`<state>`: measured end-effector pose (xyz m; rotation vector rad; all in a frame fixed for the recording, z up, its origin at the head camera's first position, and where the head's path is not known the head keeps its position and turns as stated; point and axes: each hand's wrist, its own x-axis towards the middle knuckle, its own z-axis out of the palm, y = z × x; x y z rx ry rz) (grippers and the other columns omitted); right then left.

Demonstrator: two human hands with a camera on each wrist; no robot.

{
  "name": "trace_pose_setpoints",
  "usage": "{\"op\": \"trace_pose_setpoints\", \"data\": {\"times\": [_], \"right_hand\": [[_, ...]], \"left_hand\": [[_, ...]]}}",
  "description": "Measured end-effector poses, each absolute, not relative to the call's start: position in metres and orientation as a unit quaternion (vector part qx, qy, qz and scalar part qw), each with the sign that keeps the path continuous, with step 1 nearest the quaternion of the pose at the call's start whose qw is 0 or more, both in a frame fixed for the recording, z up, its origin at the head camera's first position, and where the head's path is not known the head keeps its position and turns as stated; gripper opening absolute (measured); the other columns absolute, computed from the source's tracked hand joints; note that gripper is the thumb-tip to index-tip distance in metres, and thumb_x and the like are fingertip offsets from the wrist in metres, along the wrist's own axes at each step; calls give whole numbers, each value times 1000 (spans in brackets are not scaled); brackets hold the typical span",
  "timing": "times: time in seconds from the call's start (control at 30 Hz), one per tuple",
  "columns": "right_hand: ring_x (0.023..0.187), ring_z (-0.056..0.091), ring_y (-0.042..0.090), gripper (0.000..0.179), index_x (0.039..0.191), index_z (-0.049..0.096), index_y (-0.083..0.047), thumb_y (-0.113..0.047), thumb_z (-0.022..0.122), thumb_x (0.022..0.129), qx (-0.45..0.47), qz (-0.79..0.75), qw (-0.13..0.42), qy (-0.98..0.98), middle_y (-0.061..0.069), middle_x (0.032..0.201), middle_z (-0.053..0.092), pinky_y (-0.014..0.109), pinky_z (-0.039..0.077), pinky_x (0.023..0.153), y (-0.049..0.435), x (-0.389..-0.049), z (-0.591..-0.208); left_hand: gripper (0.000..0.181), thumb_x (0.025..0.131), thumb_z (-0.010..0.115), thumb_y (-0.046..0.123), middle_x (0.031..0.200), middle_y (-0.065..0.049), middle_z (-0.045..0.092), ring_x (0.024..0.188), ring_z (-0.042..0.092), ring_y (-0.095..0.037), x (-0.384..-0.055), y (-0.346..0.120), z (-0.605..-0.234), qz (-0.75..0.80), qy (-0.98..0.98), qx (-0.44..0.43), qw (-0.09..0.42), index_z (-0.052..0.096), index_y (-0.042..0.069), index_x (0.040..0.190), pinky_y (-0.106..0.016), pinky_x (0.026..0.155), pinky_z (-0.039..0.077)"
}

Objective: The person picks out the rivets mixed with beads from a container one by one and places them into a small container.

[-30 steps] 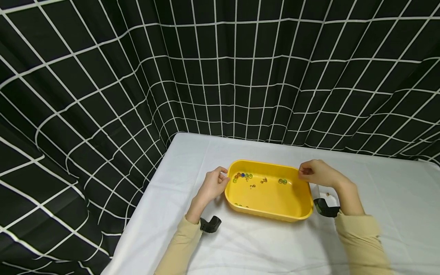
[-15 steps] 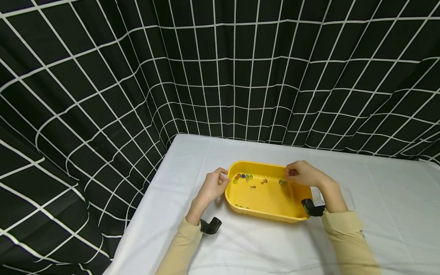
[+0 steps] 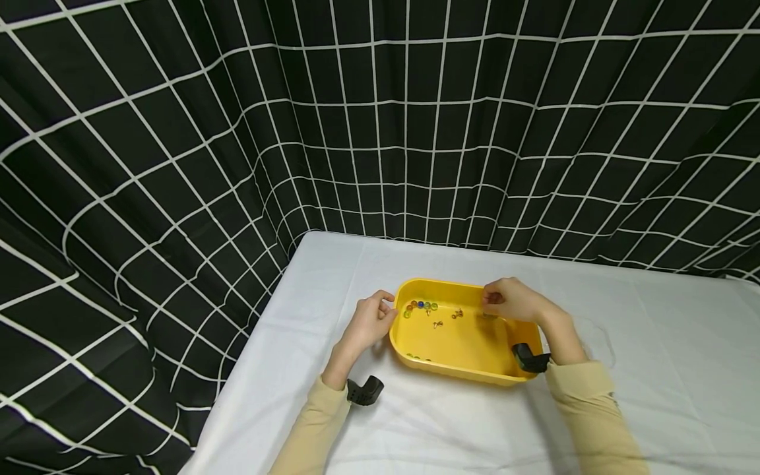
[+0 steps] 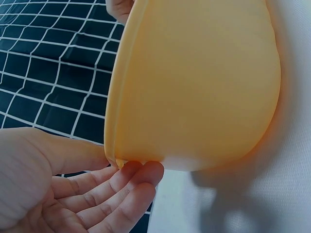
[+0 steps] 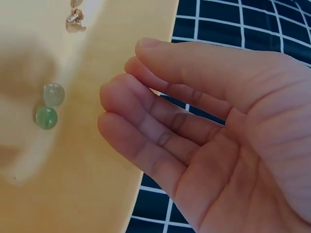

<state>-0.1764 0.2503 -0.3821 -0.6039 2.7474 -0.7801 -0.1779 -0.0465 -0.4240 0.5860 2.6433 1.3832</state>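
At the head view's lower centre, the left hand [image 3: 373, 319] pinched the yellow plastic tub [image 3: 460, 371] by its rim; rightward, the right hand [image 3: 513, 299] hovered, slack-fingered, near two greenish marbles [image 5: 46, 118].

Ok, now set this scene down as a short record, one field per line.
Container: yellow plastic tray on a white tablecloth
Left hand: pinches the tray's left rim
Right hand: over the tray's right part near the far wall, fingers bent, nothing visibly held
Far-left corner: orange, blue and greenish glass marbles
Near right hand: two greenish marbles
Tray floor: small gold-coloured metal pieces, exact type unclear
Backdrop: black curtain with white grid lines
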Motion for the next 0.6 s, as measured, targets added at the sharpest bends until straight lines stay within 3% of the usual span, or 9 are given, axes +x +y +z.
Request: {"op": "trace_pose_setpoints", "data": {"times": [0.6], "right_hand": [[68, 50, 12, 3, 83, 64, 1, -2, 64, 84, -225, -259, 124, 931, 0, 75, 59, 27, 47, 64, 235, -184, -392]], "left_hand": [[26, 91, 57, 6, 80, -8, 61, 62, 57, -12, -178, -45, -423, 455, 868, 194, 53, 56, -6, 114, -22, 54, 48]]}}
